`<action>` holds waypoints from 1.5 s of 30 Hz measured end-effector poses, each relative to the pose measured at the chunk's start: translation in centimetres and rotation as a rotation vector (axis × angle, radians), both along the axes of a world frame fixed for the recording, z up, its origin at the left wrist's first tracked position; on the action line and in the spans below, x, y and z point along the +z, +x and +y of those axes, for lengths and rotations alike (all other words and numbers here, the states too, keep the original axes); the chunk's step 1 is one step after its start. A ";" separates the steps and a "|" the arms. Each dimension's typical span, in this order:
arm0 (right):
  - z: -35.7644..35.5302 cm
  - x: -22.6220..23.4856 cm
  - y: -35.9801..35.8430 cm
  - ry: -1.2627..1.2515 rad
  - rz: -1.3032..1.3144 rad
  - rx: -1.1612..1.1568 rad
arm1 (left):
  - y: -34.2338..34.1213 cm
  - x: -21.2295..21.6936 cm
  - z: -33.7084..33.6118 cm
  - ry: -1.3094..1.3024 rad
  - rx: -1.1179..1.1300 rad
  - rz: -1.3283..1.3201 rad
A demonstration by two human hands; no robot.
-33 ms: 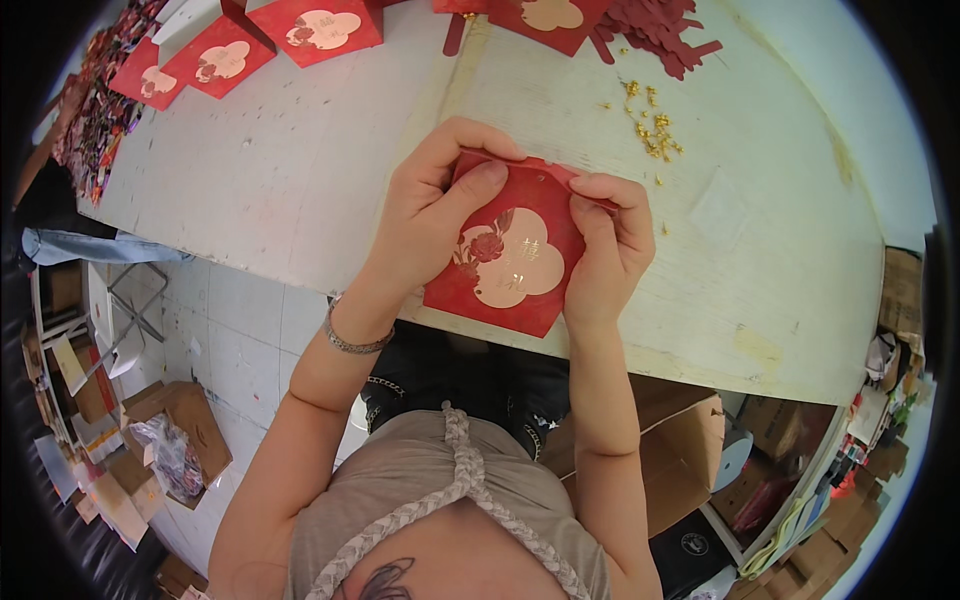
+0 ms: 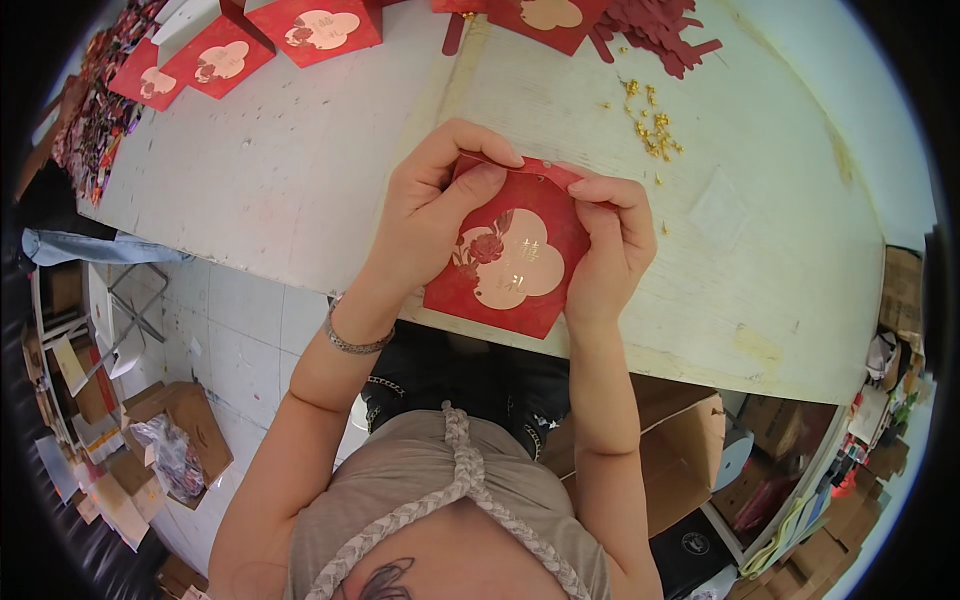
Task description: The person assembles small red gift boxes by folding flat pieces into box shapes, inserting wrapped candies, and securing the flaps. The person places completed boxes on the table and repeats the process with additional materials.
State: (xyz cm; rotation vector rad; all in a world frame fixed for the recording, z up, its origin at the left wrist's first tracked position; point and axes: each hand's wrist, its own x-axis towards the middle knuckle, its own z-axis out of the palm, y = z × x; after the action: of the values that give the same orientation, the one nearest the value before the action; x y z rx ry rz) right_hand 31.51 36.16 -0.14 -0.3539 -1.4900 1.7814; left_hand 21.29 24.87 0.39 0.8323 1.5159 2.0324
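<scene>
Showing near the six-o'clock edge of the pale, worn desk [image 2: 300,170], a flower-patterned red card packet [image 2: 513,260] is pinched at ten o'clock by the left hand [image 2: 428,205] and two by the right hand [image 2: 614,245]; its top could be creased by uneven pressure.

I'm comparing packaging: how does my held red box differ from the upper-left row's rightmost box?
Left hand and right hand grip the held box; neither touches the row box. The held box is nearer you; the row box sits farther back on the table. Both are red with pale flower panels.
</scene>
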 end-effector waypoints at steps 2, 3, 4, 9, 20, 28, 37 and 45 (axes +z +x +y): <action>0.4 -0.4 0.2 -0.009 0.032 0.019 | 0.3 0.4 0.1 -0.024 0.016 -0.008; 0.5 -0.5 0.3 -0.014 0.047 0.030 | 0.3 0.8 0.2 -0.049 0.016 -0.043; 0.4 -0.3 0.4 -0.052 -0.005 0.037 | 0.4 1.4 0.4 -0.073 0.015 -0.077; 1.5 1.7 0.3 -0.106 -0.275 0.190 | 0.1 1.3 0.2 -0.114 0.046 0.018; 1.8 0.5 0.7 0.049 -0.056 0.234 | -0.1 0.0 -0.5 0.028 -0.013 -0.139; 2.3 0.6 1.3 0.515 0.040 0.198 | 0.8 -0.8 -1.2 0.143 -0.029 0.092; 2.1 -0.7 1.3 0.555 0.158 0.224 | 2.2 1.5 -1.7 -0.093 0.027 0.001; -0.1 4.1 2.9 0.248 -0.401 0.163 | 0.8 0.3 -1.7 0.027 0.106 0.456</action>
State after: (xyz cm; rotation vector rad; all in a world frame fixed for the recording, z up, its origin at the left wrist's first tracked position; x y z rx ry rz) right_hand 34.42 36.04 4.00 -0.4956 -2.0503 1.6873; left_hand 22.13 23.21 0.74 1.3211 1.8040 2.0322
